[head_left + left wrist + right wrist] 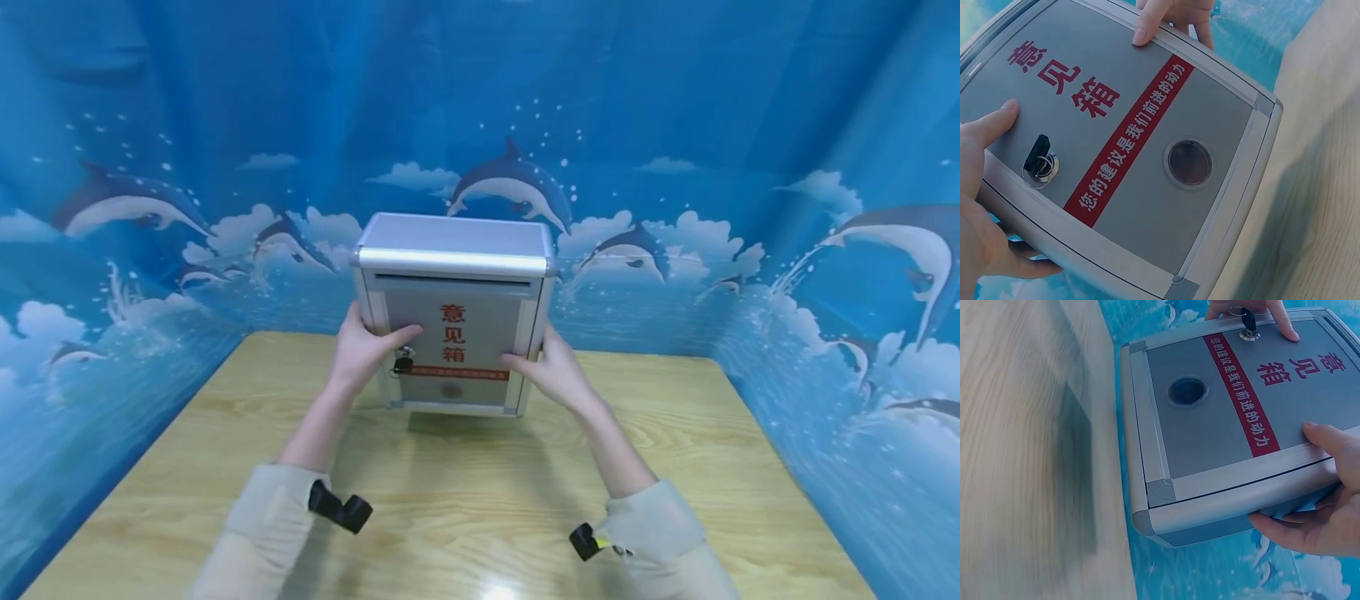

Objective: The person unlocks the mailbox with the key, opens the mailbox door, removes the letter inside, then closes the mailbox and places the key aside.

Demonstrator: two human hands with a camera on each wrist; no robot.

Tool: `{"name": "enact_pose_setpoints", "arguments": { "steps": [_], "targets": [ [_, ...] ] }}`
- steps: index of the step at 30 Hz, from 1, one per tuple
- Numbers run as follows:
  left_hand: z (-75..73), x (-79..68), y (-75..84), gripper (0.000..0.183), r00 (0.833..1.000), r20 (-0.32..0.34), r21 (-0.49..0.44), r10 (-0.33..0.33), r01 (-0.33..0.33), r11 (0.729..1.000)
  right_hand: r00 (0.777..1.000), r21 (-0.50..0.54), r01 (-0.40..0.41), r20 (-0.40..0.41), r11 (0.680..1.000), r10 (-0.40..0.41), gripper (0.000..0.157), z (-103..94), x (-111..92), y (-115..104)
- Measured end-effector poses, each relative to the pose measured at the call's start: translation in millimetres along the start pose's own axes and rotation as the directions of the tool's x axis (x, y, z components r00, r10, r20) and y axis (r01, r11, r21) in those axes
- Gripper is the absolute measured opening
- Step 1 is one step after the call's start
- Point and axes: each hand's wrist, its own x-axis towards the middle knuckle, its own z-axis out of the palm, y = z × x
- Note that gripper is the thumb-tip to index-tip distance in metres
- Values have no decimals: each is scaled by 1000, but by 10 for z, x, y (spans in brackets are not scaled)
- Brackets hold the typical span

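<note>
A silver-grey metal suggestion box (457,287) with red lettering, a slot near its top and a round window (1189,162) low on its front is held up off the wooden table. My left hand (365,348) grips its left side, thumb on the front panel and fingers round the side. On the opposite side my right hand (557,367) grips it the same way, its thumb (1325,437) on the front. A black-headed key (1038,155) with a ring sits in the lock beside my left thumb. The back of the box is hidden.
Beneath the box lies a light wooden table (465,500), with the box's shadow on it. A blue curtain (637,108) printed with dolphins and clouds stands behind the table and along both sides. Small black cameras (341,507) are strapped at both wrists.
</note>
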Motion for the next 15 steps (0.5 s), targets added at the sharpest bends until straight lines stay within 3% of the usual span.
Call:
{"name": "enact_pose_setpoints", "arguments": {
  "steps": [8, 15],
  "targets": [
    [270, -9, -2, 93, 999, 29, 4, -27, 27, 1000, 999, 41, -31, -32, 999, 33, 76, -134, -90, 171],
    [546, -17, -61, 93, 999, 41, 12, -33, 32, 999, 997, 37, -78, -12, 996, 79, 75, -283, -167, 359]
  ]
}}
